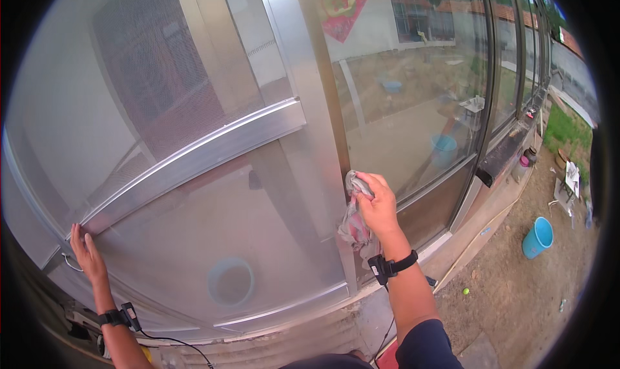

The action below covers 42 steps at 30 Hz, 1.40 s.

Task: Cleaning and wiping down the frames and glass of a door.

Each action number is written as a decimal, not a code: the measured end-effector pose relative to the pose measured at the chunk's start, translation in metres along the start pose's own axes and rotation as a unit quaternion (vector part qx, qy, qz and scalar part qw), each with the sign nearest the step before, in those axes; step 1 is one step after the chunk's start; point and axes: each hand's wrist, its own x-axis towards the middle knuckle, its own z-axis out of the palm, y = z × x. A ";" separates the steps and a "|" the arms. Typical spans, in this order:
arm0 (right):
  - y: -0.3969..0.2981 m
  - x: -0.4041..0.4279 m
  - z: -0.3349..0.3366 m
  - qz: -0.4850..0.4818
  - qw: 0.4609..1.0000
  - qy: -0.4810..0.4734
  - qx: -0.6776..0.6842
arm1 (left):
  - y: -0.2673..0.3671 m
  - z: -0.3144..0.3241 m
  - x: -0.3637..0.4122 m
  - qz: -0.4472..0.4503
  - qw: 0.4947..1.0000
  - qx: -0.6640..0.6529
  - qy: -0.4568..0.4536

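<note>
My right hand [379, 205] grips a crumpled grey and pink cloth [356, 228] against the door frame, beside the lower left corner of a glass window pane [402, 122]. Part of the cloth hangs below my fingers. At the left, my left hand [88, 255] rests with fingers extended on the left end of the door's metal crossbar [203, 158] and holds nothing. Above the crossbar is a mesh screen [150, 68]. The translucent lower panel [193, 233] shows a round blue bucket shape.
A blue bucket [536, 238] stands on the dirt ground at the right. Jars [521, 169] sit near the wall under a dark window ledge [506, 148]. A small green ball-like object [466, 291] lies on the ground. Cables run from bands on both my wrists.
</note>
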 end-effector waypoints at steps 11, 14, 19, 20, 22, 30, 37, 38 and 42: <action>-0.143 0.252 0.009 -0.378 0.906 0.166 -0.090 | 0.008 0.000 -0.006 -0.030 0.999 0.018 0.017; -0.180 0.288 0.001 -0.351 0.917 0.150 -0.118 | 0.007 0.006 -0.005 -0.031 0.999 0.008 0.020; -0.126 0.199 0.019 -0.348 0.915 0.148 -0.141 | 0.000 0.001 -0.005 -0.030 0.999 0.017 0.039; -0.106 0.172 0.018 -0.342 0.918 0.135 -0.146 | 0.001 0.002 -0.005 -0.030 0.999 0.016 0.041; -0.066 0.115 0.013 -0.298 0.938 0.084 -0.155 | 0.000 0.003 -0.006 -0.030 0.999 0.016 0.042; -0.042 0.071 0.004 -0.279 0.934 0.037 -0.218 | 0.004 0.004 -0.006 -0.037 0.998 0.020 0.037; -0.110 0.183 0.011 -0.321 0.927 0.127 -0.146 | 0.005 0.006 -0.006 -0.038 0.999 0.006 0.034; -0.107 0.182 0.012 -0.293 0.939 0.133 -0.117 | 0.004 0.007 -0.005 -0.042 0.999 0.007 0.032; -0.050 0.097 0.023 -0.219 0.967 0.109 -0.072 | 0.004 0.003 -0.004 -0.041 0.998 0.014 0.039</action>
